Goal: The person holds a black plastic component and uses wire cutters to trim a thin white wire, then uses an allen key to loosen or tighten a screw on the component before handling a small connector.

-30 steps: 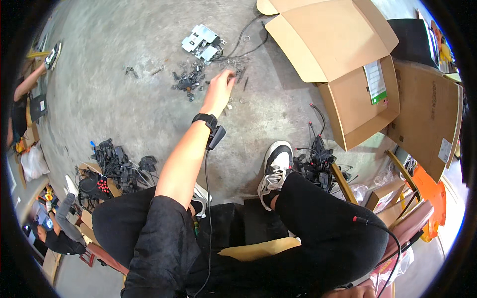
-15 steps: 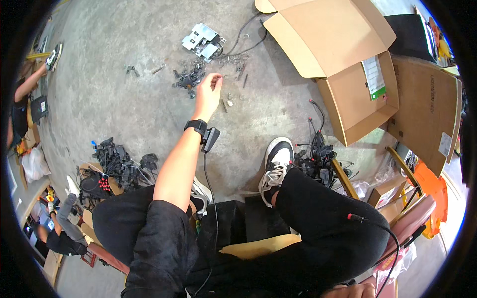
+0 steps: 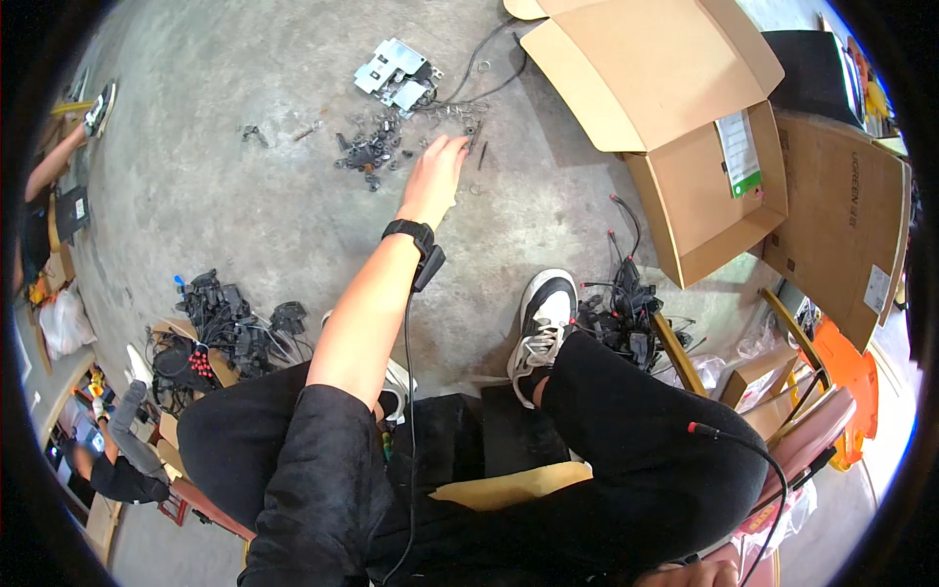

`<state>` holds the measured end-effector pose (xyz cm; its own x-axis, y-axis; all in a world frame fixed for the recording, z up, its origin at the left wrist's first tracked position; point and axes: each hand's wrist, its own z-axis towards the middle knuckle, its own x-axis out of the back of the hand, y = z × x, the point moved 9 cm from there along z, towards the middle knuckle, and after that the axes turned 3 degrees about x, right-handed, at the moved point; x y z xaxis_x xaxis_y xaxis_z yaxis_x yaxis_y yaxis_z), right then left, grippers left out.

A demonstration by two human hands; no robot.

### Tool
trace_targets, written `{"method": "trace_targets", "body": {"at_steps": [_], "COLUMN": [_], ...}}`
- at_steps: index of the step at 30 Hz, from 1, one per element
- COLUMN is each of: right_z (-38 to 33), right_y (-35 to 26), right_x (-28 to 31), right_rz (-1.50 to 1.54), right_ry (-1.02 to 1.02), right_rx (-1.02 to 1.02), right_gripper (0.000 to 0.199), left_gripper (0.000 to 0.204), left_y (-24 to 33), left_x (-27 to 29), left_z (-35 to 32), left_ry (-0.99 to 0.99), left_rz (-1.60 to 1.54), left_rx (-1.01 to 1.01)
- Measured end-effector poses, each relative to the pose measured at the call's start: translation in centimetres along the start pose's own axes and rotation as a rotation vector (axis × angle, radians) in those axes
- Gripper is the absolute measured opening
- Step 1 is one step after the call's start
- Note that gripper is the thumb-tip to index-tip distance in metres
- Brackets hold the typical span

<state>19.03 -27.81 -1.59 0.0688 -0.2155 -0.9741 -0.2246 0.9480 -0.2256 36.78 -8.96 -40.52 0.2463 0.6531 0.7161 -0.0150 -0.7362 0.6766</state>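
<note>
My left hand [image 3: 436,178] reaches palm down over the concrete floor, a black strap and small device on its wrist. Its fingers stretch forward, slightly spread, beside some thin wire springs [image 3: 438,113]; the thumb is hidden underneath. A dark pin [image 3: 483,155] lies just right of the fingertips. To the left is a heap of small black parts [image 3: 370,154]. Beyond it sits a silvery metal plate assembly [image 3: 396,76] with black cables. Only part of my right hand [image 3: 691,575] shows at the lower edge, by my right thigh; its fingers are mostly cut off.
An open cardboard box [image 3: 712,201] stands at right. Black cables with red tips [image 3: 626,308] lie by my right shoe. A tangled pile of black parts [image 3: 230,318] sits at left. Other people are at the far left. A cord [image 3: 411,440] trails from my wrist.
My left hand has moved right and slightly forward, from beside the black parts toward the springs. Its thumb and index finger, earlier close together, have turned out of sight or stretched forward.
</note>
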Motion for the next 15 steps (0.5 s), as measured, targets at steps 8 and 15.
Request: {"method": "trace_targets", "body": {"at_steps": [8, 15], "right_z": [0.5, -2.6], "right_y": [-0.3, 0.5], "right_x": [0.0, 0.8], "right_rz": [0.026, -0.05], "right_ry": [-0.066, 0.253], "right_rx": [-0.023, 0.089], "right_gripper": [0.015, 0.004], "left_gripper": [0.017, 0.018], "left_y": [-0.4, 9.6], "left_x": [0.6, 7.0], "left_z": [0.3, -6.2], "left_ry": [0.024, -0.014], "left_rz": [-0.129, -1.571], "left_rx": [0.066, 0.327]}}
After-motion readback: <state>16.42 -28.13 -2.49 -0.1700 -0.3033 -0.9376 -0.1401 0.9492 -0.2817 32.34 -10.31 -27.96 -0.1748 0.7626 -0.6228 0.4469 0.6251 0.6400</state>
